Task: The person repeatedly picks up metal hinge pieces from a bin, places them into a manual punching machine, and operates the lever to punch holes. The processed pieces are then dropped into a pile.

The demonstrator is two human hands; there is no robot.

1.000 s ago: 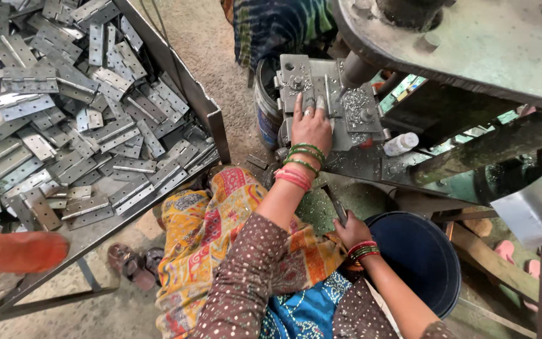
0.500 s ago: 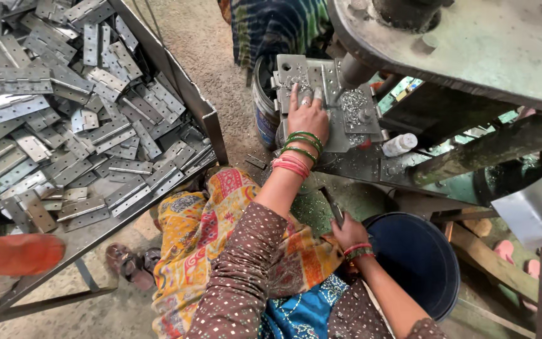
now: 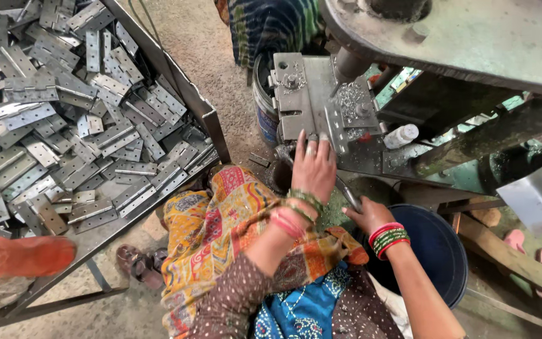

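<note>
At centre frame in the head view, the left hand (image 3: 313, 164) is laid flat, fingers apart and gripping nothing, on the near edge of a grey metal hinge plate (image 3: 298, 108) that sits on the bed of a press machine (image 3: 472, 37). A second ago the same hand was spread higher up over the plate; it has since been drawn back toward the body, so more of the plate is now uncovered under the ram, which suggests the piece has been positioned. Lower right of centre, the right hand (image 3: 366, 215) is closed around a thin dark metal rod (image 3: 344, 191), which was held a little lower and nearer the lap before. Green and red bangles are worn on both wrists.

Across the upper left, a steel tray (image 3: 211, 119) on a frame is heaped with finished hinge plates (image 3: 64, 113). A dark blue bucket (image 3: 437, 251) is seen at lower right, and a small white bottle (image 3: 401, 135) rests on the machine's ledge. Bare, gritty concrete floor (image 3: 214, 63) runs between tray and machine; another person's patterned clothing is glimpsed at top centre.
</note>
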